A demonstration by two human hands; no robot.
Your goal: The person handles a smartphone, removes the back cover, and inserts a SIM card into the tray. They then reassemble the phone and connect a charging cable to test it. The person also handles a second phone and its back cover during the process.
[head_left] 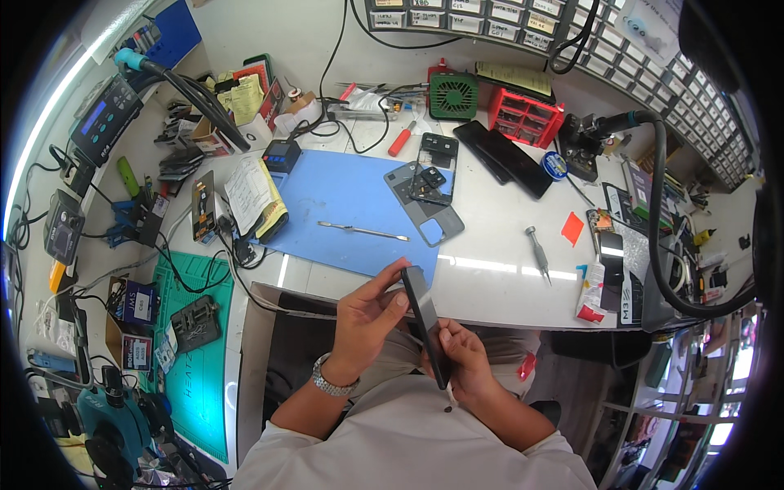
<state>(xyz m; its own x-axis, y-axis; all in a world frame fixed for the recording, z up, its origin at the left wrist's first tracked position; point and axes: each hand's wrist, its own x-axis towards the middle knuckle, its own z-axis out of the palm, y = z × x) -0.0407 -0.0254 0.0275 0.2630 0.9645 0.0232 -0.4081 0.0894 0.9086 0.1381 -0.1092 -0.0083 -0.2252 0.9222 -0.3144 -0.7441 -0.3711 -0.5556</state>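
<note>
A white, glossy tabletop [490, 269] fills the upper view, crowded with repair gear beneath a wall of small labelled drawer bins [653, 65]. A smooth blue rubber work mat [343, 204] lies at its centre, carrying a thin metal pry tool [363, 231] and a grey phone back frame [425, 200]. A green cutting mat [196, 367] sits at the left edge, and a red plastic parts organiser [527, 116] and a green square fan [453, 95] stand at the back.

Below the tabletop's near edge, over the lap, both hands hold a slim black smartphone [426, 322], seen edge-on and tilted. The left hand [367, 322], wearing a metal wristwatch, has its grip closed on the upper part, fingers along one face. The right hand [461, 359] is closed around the lower end. The phone's screen face is hard to make out.
</note>
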